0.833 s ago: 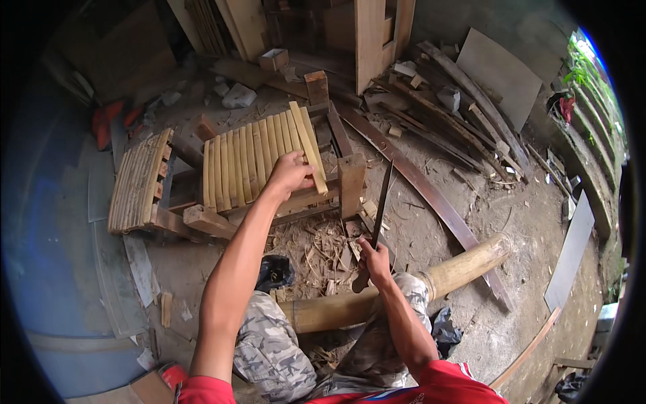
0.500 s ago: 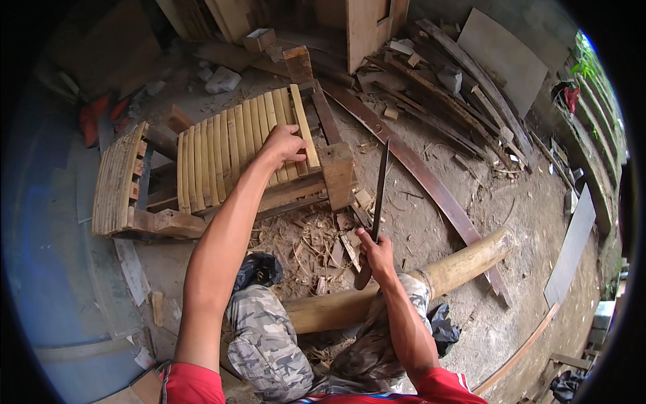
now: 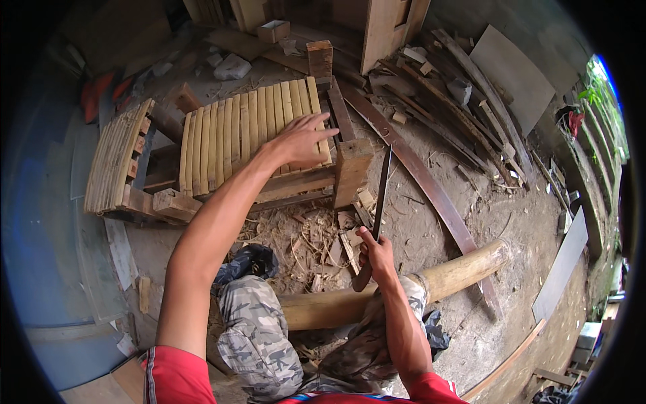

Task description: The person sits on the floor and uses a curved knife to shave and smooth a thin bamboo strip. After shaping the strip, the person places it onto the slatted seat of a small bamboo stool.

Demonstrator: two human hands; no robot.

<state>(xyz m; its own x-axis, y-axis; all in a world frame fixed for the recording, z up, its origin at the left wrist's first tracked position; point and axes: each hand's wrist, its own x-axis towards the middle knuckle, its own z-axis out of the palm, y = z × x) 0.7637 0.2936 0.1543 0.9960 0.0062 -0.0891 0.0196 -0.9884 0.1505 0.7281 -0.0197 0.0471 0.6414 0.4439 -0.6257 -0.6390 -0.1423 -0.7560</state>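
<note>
A wooden chair frame [image 3: 353,168] lies in front of me, with a row of bamboo slats [image 3: 229,141] set side by side across it. Over the rightmost slats spreads my left hand [image 3: 301,143], palm down and fingers stretched out toward the frame's right post. Part of the end slat is hidden under that hand. My right hand [image 3: 377,258] is wrapped round the handle of a long, dark-bladed knife [image 3: 384,188]. Its blade points up and away from me, apart from the chair.
A thick bamboo pole [image 3: 464,273] lies across by my knees. Wood shavings [image 3: 303,236] litter the ground before it. A long brown plank [image 3: 431,182] runs along the right, with stacked scrap boards [image 3: 444,108] beyond. A black plastic bag [image 3: 249,262] sits by my left knee.
My left hand has let go of the end slat and opened out flat above it. That slat now lies closer in line with the row. The right hand keeps the knife nearly still.
</note>
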